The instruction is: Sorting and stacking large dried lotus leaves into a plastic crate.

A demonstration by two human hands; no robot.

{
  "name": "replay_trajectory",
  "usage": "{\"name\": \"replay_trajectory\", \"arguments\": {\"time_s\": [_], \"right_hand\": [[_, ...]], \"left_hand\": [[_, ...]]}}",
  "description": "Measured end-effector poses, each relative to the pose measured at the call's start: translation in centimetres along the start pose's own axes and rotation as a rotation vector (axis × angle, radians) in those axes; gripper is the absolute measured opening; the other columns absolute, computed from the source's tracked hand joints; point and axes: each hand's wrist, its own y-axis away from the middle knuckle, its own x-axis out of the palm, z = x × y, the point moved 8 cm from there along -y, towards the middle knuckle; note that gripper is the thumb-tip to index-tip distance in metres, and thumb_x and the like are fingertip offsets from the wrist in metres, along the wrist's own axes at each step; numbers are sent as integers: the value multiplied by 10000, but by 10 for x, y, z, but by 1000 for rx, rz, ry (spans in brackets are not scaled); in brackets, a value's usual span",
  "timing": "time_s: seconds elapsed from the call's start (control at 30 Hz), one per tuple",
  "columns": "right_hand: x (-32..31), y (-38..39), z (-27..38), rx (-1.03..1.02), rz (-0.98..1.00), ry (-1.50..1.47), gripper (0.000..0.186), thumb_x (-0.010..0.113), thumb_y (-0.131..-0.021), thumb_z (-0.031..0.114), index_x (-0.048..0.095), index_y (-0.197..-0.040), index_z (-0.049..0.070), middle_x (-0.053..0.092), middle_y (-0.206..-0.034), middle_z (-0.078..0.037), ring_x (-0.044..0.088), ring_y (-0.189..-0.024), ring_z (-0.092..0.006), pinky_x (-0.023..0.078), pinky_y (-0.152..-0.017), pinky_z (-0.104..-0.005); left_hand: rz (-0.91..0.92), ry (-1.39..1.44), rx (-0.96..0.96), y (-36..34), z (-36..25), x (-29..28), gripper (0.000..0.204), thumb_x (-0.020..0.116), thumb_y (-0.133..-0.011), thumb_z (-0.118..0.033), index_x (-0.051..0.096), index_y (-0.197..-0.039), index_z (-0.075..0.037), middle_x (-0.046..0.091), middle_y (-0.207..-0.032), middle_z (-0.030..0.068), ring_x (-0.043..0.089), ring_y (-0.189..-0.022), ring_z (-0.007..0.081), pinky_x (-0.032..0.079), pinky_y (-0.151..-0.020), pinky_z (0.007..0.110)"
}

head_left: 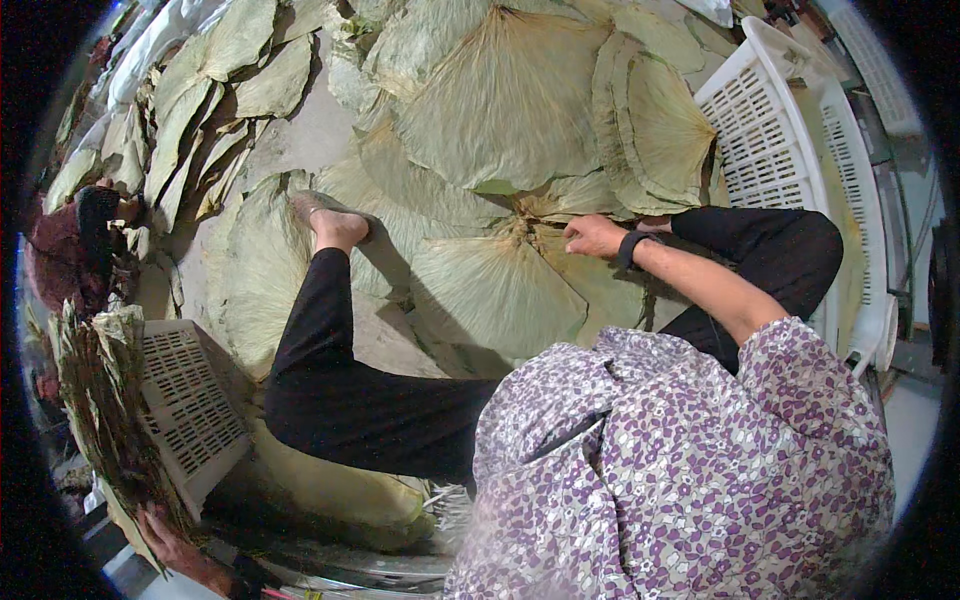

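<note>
Large dried lotus leaves, pale green and fan-shaped, overlap on the floor around my legs. My right hand [595,238], with a black band at the wrist, is over the brown centre of a spread leaf [500,285]. Its fingers are curled together, and whatever lies between them is too small to make out. At the lower left, my left hand [178,552] closes on the lower end of an upright bundle of folded dried leaves [108,410]. Part of that hand is in shadow, and its forearm runs off the lower edge.
A white slotted plastic basket [765,125] stands at the right, and a beige slotted crate [190,400] tilts beside the leaf bundle. My bare left foot [335,225] rests among the leaves. More leaves [195,140] pile up at the far left, near maroon cloth [70,250].
</note>
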Motion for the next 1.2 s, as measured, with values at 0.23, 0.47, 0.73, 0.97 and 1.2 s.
{"name": "replay_trajectory", "arguments": {"time_s": [0.23, 0.47, 0.73, 0.97, 1.2], "right_hand": [[52, -22, 44, -60, -111, 170, 674, 657, -734, 234, 375, -1325, 72, 567, -1072, -225, 574, -984, -366, 464, -817, -472], [75, -46, 51, 95, -32, 316, 775, 667, -687, 150, 301, -1370, 119, 426, -1214, -300, 579, -928, -406, 477, -745, -488], [51, -22, 41, -139, -266, -246, 297, 599, -719, 101, 566, -1014, 86, 581, -992, -170, 606, -819, -360, 482, -683, -422], [-66, 60, 187, -544, 262, -473, 338, 641, -770, 223, 600, -1041, 24, 647, -886, -147, 628, -833, -278, 478, -754, -363], [-183, 47, -51, 99, -679, -171, 1029, 755, -644, 488, 206, -1418, 90, 338, -1379, -258, 357, -1268, -368, 340, -1016, -417]], "left_hand": [[698, 489, 744, 82, -361, 214, 252, 646, -727, -85, 615, -977, -92, 639, -902, 77, 612, -825, 245, 463, -782, 365], [1071, 604, 539, 148, -369, 368, 211, 609, -820, -184, 604, -1010, -93, 645, -869, 123, 616, -726, 291, 487, -647, 378], [974, 550, 264, 119, -348, 399, 468, 691, -756, -162, 527, -1182, -59, 580, -1119, 142, 573, -1015, 266, 457, -843, 381], [1007, 484, 699, 131, -419, 342, 462, 716, -694, -194, 522, -1098, -83, 587, -1007, 98, 541, -993, 276, 366, -908, 443], [785, 660, 998, 115, -454, 264, 122, 620, -659, -90, 576, -772, -93, 537, -778, 53, 542, -740, 245, 427, -678, 369]]}}
